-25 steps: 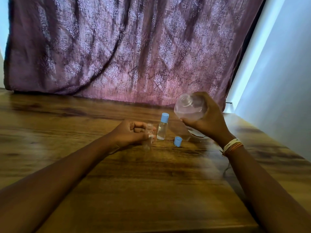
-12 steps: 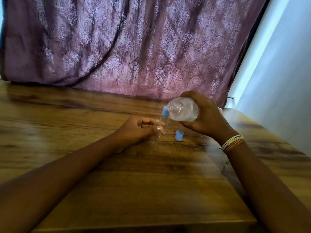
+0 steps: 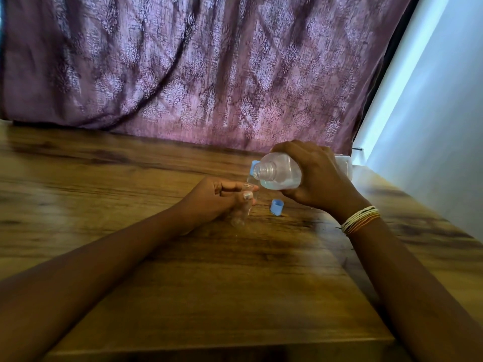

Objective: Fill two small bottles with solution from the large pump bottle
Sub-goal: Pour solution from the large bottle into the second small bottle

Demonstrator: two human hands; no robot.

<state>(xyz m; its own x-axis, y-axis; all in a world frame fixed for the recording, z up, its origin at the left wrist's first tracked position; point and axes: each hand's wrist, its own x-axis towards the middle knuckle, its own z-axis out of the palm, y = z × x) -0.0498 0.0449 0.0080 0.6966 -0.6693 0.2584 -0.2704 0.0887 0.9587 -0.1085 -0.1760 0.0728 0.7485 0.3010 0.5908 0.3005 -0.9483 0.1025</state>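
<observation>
Right hand [image 3: 316, 178] grips one large bottle [image 3: 281, 173], tipped, mouth at 9 o'clock | left hand [image 3: 214, 198] pinches one uncapped small bottle [image 3: 244, 207] | second, capped [image 3: 253, 167], behind | one loose blue cap [image 3: 277, 207] on table [image 3: 130, 192]

A wooden surface [image 3: 183, 283] carries a loose blue cap [image 3: 277, 207] right of centre, with a capped small bottle [image 3: 253, 170] standing just beyond it.

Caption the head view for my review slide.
Right hand tips the large bottle toward the uncapped small bottle held by the left hand.
</observation>
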